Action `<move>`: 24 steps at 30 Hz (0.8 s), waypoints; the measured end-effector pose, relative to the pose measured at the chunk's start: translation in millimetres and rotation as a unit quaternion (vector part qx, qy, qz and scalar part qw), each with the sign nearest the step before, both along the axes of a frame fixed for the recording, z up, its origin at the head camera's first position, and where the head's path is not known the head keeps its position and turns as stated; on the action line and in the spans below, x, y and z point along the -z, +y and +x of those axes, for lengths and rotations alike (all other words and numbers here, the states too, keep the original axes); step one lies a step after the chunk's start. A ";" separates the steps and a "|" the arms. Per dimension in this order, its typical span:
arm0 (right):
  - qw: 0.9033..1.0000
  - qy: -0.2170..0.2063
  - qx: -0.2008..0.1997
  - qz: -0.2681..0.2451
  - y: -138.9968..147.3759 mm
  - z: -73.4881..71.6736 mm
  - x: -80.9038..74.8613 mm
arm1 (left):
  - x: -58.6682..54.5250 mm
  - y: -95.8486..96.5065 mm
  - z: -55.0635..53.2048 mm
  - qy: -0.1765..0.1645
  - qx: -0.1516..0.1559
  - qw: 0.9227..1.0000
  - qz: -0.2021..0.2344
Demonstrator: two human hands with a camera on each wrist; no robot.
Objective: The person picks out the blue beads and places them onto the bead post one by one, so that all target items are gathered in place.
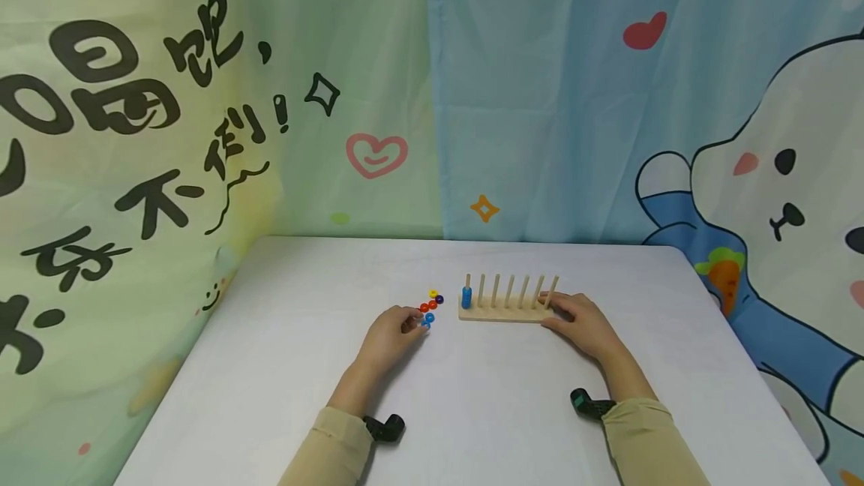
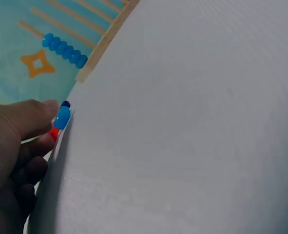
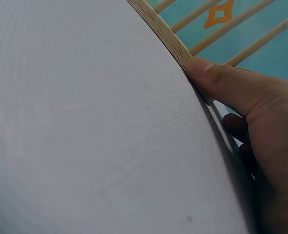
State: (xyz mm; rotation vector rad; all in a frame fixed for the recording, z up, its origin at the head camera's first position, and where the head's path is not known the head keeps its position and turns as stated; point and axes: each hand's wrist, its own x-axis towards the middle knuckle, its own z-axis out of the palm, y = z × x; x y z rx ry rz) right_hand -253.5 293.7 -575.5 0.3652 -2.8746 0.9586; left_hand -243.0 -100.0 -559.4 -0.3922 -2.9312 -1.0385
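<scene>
My left hand (image 1: 391, 337) is at a small group of loose beads, its thumb and forefinger around a blue bead (image 1: 426, 325) at their tips. Close by lie another blue bead (image 1: 430, 317), red beads (image 1: 433, 304), a dark blue bead (image 1: 439, 299) and a yellow bead (image 1: 433, 293). The left wrist view shows blue beads (image 2: 62, 118) beside the thumb. A wooden peg rack (image 1: 502, 315) stands upright to the right, with blue beads (image 2: 65, 50) stacked on its leftmost peg. My right hand (image 1: 582, 325) grips the rack's right end, thumb (image 3: 201, 67) against the front edge of its base.
A white tabletop (image 1: 486, 403) carries everything. Behind it hangs a printed curtain (image 1: 378, 96) with lettering, hearts and a cartoon animal. Dark wrist devices (image 1: 386, 428) stick out at both sleeves.
</scene>
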 end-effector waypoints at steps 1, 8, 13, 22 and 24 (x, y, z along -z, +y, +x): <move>1.000 0.001 0.000 0.000 -0.1 0.2 0.0 | 1.3 0.7 0.3 0.007 -0.002 1.000 -0.005; 1.000 0.006 0.002 0.000 0.5 -0.3 2.2 | 7.0 4.3 3.0 0.036 -0.025 0.998 -0.033; 1.000 0.007 -0.002 0.002 0.7 -1.3 1.9 | 7.3 7.6 4.3 0.059 -0.033 0.996 -0.051; 1.000 0.001 0.000 0.004 1.8 -0.8 1.8 | 8.7 11.5 6.5 0.070 -0.055 0.995 -0.053; 1.000 0.003 0.000 0.004 1.7 -0.5 2.2 | 9.2 11.2 6.9 0.070 -0.054 0.995 -0.053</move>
